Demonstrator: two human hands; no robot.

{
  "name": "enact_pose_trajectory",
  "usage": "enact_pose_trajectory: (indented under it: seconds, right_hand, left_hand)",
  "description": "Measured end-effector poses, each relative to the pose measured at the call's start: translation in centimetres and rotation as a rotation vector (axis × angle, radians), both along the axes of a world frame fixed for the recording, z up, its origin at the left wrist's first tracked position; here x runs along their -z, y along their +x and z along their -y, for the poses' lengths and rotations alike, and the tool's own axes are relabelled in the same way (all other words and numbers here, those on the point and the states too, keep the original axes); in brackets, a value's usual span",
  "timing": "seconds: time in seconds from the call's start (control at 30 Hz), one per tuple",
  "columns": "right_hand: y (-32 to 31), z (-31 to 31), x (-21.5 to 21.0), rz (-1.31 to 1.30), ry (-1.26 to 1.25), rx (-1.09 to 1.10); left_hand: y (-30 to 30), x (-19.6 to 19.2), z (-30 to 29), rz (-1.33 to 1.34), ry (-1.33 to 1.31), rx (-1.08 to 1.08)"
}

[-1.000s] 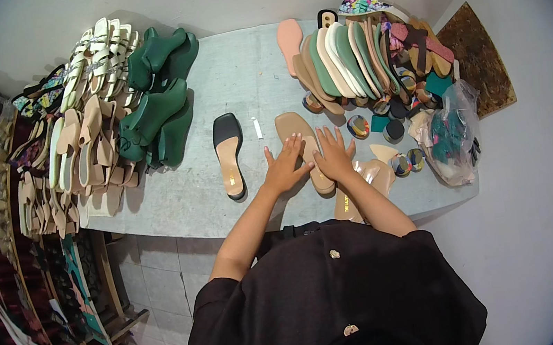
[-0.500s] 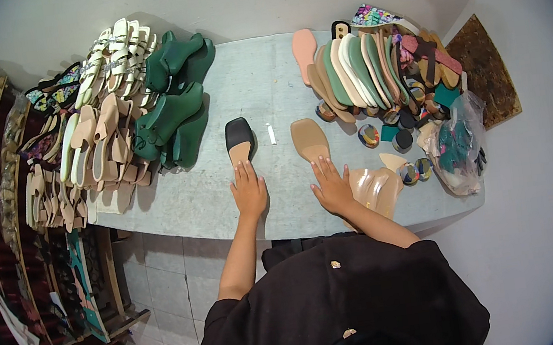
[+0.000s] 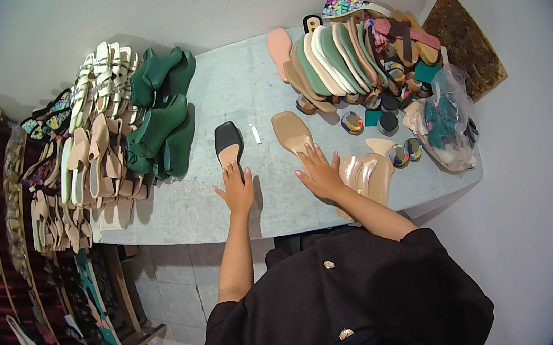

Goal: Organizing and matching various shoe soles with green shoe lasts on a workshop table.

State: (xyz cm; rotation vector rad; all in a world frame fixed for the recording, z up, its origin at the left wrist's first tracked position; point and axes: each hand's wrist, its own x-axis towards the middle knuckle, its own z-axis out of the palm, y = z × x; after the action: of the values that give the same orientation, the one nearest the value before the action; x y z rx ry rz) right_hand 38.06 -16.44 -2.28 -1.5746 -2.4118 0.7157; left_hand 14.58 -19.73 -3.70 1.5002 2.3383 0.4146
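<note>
My left hand (image 3: 236,190) lies palm down over the near end of a black and tan square-toed shoe (image 3: 224,135), fingers stretched out and thumb spread. To its right my right hand (image 3: 320,173) rests with spread fingers on the near end of a tan square-toed insole (image 3: 291,129). Neither hand is closed around anything. The hands hide the heel ends of both pieces. A small white strip (image 3: 256,134) sits between them on the table. Beside my right hand are several glossy beige insoles (image 3: 369,178), partly covered by my forearm.
Green shoe lasts (image 3: 169,127), beige sandals (image 3: 99,154) and white strappy sandals (image 3: 99,73) are piled on the table's (image 3: 177,217) left. At the right stand a row of coloured insoles (image 3: 331,60), patterned round pieces (image 3: 352,123) and a plastic bag (image 3: 448,122). A brown board (image 3: 465,43) leans on the wall.
The view has turned slightly, shifting the whole scene. My left thumb has spread outward. Both hands still rest on the same shoe and insole.
</note>
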Motion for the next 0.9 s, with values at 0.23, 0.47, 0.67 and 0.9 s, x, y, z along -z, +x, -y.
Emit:
enact_pose_trajectory:
  seconds: [0.23,0.47,0.67,0.9]
  right_hand:
    - [3.9,-1.0,-1.7,-0.212,0.117,0.197]
    - [8.2,-9.0,-4.5,-0.188,0.476,0.48]
    - [12.0,-17.1,-6.9,-0.135,0.595,0.643]
    - [8.9,-19.7,-5.9,0.078,0.533,0.316]
  left_hand:
    - [2.9,-4.1,-1.2,-0.087,0.188,0.036]
    - [8.3,-4.3,-2.5,0.043,0.457,0.297]
    - [10.8,-2.9,-4.3,0.07,0.412,0.377]
    - [10.0,-3.3,-8.6,0.117,0.471,0.329]
